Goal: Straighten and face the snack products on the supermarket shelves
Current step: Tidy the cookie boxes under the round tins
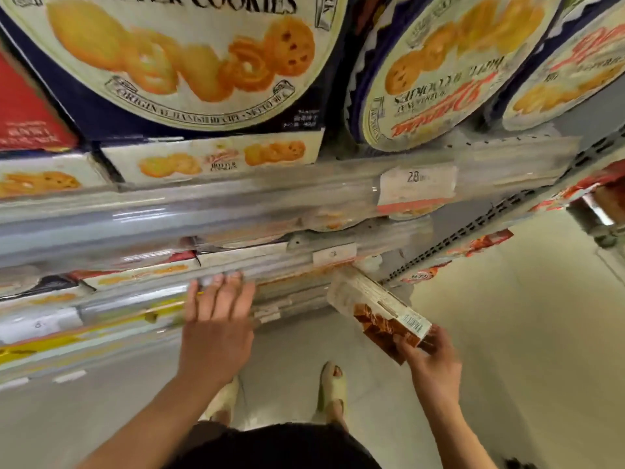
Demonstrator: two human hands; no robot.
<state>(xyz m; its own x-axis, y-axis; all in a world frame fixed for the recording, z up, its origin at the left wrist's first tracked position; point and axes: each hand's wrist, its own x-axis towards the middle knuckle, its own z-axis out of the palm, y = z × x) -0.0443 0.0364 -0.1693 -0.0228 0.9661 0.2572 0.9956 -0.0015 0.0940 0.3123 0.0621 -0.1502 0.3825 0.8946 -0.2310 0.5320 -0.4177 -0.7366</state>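
Observation:
My right hand (429, 357) grips the near end of a long white and brown biscuit box (375, 306). The box points slantwise up toward the lower shelf, its far end at the shelf edge. My left hand (216, 319) reaches to the lower shelf rail (135, 296) with straight fingers, the fingertips touching the rail or the packs just behind it. Flat butter cookie boxes (216, 157) lie on the shelf above, and a big square butter cookie box (189, 59) stands on them.
Round butter cookie tins (436, 69) lean at the upper right. A red box (27, 113) is at the far left. Price tags (416, 184) hang on the clear rails. Pale floor and my feet (331, 387) lie below; more shelving runs off to the right.

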